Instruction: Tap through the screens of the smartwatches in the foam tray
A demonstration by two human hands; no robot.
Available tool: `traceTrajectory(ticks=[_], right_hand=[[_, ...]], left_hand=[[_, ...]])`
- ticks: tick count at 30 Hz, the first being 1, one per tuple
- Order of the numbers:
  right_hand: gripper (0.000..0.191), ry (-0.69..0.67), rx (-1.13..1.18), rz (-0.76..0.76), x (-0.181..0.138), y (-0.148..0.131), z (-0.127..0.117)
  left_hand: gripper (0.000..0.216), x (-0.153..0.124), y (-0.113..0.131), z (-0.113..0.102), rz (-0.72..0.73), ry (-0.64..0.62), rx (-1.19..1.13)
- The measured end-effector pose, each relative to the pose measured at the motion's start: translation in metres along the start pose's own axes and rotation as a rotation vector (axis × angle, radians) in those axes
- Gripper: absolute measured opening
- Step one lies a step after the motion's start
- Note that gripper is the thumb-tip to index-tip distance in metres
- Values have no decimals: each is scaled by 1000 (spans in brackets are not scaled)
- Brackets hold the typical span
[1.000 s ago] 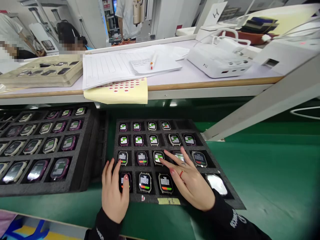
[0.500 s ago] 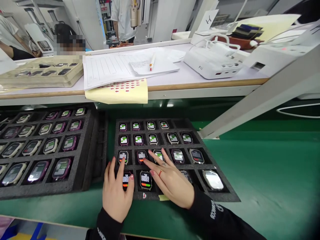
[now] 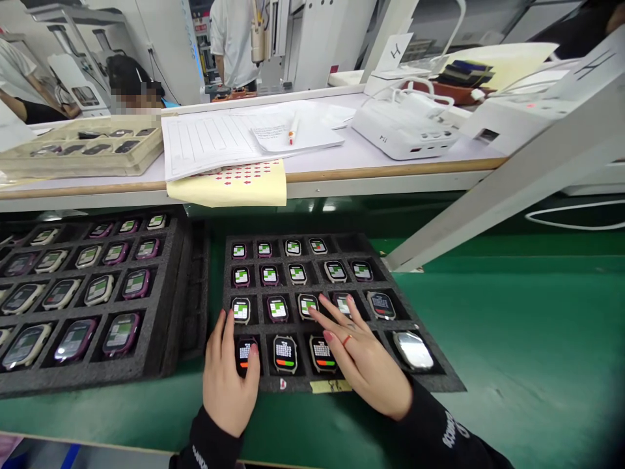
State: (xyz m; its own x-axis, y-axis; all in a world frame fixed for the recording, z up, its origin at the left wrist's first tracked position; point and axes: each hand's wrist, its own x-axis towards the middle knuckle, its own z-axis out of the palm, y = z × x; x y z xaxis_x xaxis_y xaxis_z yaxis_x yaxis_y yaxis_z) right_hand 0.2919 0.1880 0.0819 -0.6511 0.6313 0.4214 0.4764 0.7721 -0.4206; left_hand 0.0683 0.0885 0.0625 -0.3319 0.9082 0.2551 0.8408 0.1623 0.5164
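Note:
A dark foam tray (image 3: 305, 326) holds rows of smartwatches, most with lit screens. My left hand (image 3: 228, 387) rests along its near left corner, fingers stretched, the thumb at the edge of a watch (image 3: 247, 357) in the front row. Over the tray's right half reaches my right hand (image 3: 368, 365), its fingers spread. Its index fingertip is at the screen of a green-and-white watch (image 3: 306, 303) in the second row from the front. Below that fingertip lies a watch (image 3: 323, 352) showing text with an orange and green bar. Part of the front row is hidden under my right hand.
Another foam tray of watches (image 3: 166, 293) stands at the left. Above the green bench (image 3: 512, 326) runs a shelf with papers (image 3: 205, 140), a pen, a white charger hub (image 3: 405, 127) and a clear plastic tray (image 3: 141, 156). A slanted white post (image 3: 469, 202) meets the bench at right.
My right hand has shifted one watch to the right. The purple watch it was touching, and its left neighbour, now show green-and-white screens. My left index finger has drawn back from the second row.

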Motion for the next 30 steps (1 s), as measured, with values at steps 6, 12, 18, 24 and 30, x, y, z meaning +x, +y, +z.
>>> traceTrajectory(ticks=[6, 12, 18, 24, 30], right_hand=[[45, 233, -84, 191, -33, 26, -17], [42, 368, -183, 356, -58, 41, -18], [43, 405, -203, 378, -55, 40, -13], [45, 398, -224, 352, -54, 38, -14], [42, 362, -231, 315, -48, 38, -13]], left_hand=[[56, -1, -3, 1, -45, 2, -106], [53, 2, -1, 0, -87, 1, -140], [52, 5, 0, 0, -117, -6, -156], [52, 4, 1, 0, -65, 35, -163], [51, 14, -1, 2, -75, 23, -142]])
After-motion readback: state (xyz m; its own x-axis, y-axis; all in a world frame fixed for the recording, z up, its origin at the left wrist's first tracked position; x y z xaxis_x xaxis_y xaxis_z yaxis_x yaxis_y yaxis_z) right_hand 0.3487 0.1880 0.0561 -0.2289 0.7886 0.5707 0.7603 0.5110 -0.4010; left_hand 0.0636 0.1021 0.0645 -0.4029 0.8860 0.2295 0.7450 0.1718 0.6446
